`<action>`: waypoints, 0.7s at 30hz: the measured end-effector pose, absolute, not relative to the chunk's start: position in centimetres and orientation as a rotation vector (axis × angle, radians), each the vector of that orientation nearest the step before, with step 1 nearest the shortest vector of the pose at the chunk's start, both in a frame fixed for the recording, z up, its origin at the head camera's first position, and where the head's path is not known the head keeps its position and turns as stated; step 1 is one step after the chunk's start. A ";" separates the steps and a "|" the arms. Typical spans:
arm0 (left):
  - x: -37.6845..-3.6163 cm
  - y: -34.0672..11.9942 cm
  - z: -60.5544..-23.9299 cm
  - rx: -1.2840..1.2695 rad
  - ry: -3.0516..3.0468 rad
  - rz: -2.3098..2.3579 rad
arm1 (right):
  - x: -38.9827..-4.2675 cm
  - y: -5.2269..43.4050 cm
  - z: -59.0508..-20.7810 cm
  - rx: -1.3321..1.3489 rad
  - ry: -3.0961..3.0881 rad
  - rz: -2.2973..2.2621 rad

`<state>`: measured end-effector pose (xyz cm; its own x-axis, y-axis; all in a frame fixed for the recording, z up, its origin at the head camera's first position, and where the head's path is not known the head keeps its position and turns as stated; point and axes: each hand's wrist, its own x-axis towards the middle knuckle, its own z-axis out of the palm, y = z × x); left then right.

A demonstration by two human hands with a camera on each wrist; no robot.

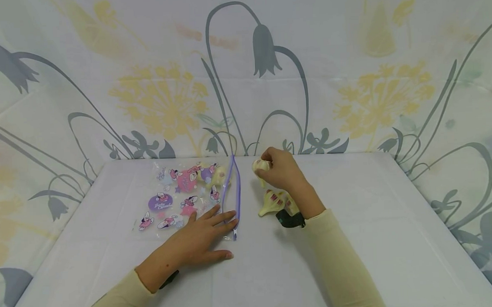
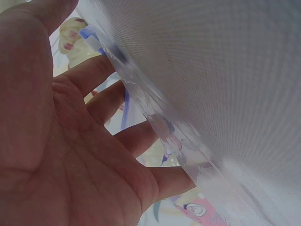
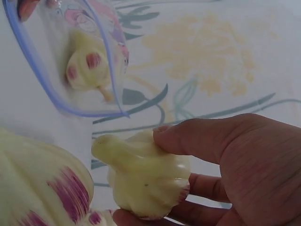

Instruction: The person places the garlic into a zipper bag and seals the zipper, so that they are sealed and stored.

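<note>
We see one garlic bulb (image 1: 220, 176) in the bag (image 1: 182, 196) at centre-left, a second bulb (image 1: 259, 165) pinched by the right hand (image 1: 285, 171), left hand (image 1: 204, 238) spread flat, apparently two loose bulbs (image 1: 273, 201) remaining mid-frame.

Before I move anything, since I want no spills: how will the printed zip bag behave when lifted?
The printed zip bag will probably flop, as its film looks thin and see-through. Its purple zip stands parted, so the garlic bulb inside could slide out if that end dips.
</note>
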<state>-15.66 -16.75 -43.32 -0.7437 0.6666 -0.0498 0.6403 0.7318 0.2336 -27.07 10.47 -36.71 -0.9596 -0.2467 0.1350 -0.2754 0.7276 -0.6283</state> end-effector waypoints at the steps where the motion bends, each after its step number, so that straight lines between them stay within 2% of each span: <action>1: -15.7 -16.7 -43.3 1.062 2.801 0.304 | -27.1 10.3 -36.8 0.448 -2.877 1.049; 21: -15.8 -16.7 -43.4 1.030 2.792 0.314 | -26.4 7.9 -37.8 0.591 -2.866 0.992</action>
<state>-15.77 -16.68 -43.39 -0.7531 0.6545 -0.0670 0.6233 0.7423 0.2459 -26.42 7.86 -37.76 -0.9255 -0.3381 0.1704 -0.3711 0.7208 -0.5855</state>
